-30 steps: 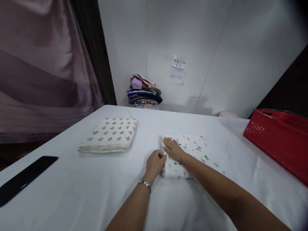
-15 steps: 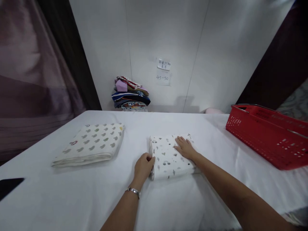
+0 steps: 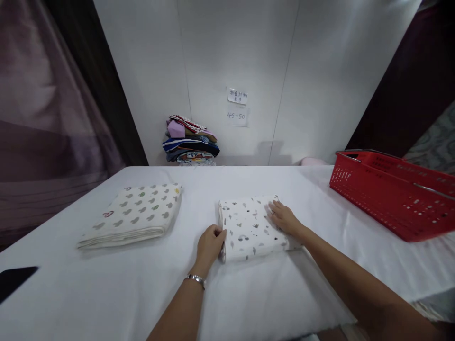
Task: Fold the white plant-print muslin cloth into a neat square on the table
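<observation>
One folded cloth [image 3: 249, 228], likely light, soft and floppy, would best be taken by its layered edges. It lies just right of the left hand [image 3: 209, 247], curled against its edge, pinching or not I cannot tell, and partly beneath the flat, ungripping right hand [image 3: 285, 219].

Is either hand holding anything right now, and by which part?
The left hand curls at the left edge of the folded white patterned cloth; a pinch can't be confirmed. The open right hand only rests on top.
</observation>
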`<control>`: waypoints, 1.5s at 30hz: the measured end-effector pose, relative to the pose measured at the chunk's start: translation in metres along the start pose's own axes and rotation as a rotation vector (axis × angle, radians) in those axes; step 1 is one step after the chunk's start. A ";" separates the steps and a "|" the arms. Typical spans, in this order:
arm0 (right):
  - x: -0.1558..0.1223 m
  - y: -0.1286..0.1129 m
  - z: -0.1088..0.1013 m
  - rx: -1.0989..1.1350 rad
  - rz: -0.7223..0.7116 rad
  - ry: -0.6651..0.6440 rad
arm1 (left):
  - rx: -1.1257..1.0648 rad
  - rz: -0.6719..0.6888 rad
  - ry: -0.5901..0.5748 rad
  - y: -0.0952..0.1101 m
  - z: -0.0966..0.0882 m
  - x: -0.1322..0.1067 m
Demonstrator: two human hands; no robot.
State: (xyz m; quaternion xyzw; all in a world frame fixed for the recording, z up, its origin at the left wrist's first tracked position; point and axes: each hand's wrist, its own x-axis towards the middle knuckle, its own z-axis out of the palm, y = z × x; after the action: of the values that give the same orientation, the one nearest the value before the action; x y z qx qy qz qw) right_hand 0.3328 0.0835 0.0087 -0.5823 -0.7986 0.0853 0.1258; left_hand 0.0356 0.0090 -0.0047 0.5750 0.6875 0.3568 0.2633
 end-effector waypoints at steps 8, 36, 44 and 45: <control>-0.037 0.023 -0.004 0.390 0.423 0.087 | 0.014 0.006 0.014 -0.001 0.002 -0.001; -0.052 -0.024 -0.019 0.147 0.030 0.135 | 0.046 0.197 -0.155 0.022 0.018 -0.026; -0.094 -0.108 0.029 0.032 -0.365 -0.046 | -0.059 0.119 0.015 0.013 0.012 -0.014; -0.094 -0.108 0.033 0.007 -0.370 -0.031 | -0.063 0.106 0.040 0.014 0.011 -0.011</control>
State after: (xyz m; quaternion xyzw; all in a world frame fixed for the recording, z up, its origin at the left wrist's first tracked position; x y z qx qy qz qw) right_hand 0.2524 -0.0391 -0.0015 -0.4239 -0.8936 0.0723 0.1289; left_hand 0.0547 0.0010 -0.0003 0.5949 0.6495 0.4031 0.2484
